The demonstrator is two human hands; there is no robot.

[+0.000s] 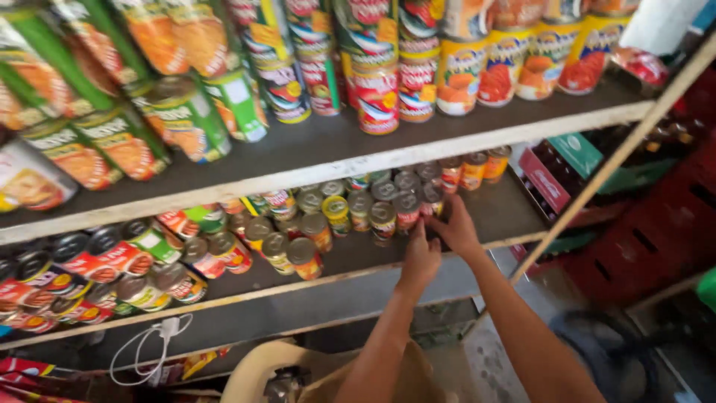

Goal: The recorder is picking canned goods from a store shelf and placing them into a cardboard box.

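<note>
Hands reach side by side to the front edge of the middle shelf (514,216). The left hand (420,261) is flat and open, its fingers pointing up at the cans (395,201); it touches the edge just under them and holds nothing. The right hand (453,227) is just beside it, a little higher, with the fingers spread against the front can (431,203) of the group. It seems to press or steady this can, but whether it really grips it I cannot tell, because the picture is blurred.

The cans stand upright in tight rows, lids up, so that they are easy to pick from the front. To the left of the hands more cans (291,250) stand in the same way. On the shelf above the hands, tall cans (377,93) stand in stacks. Far to the right of the hands, red crates (656,231) stand low on the floor.
</note>
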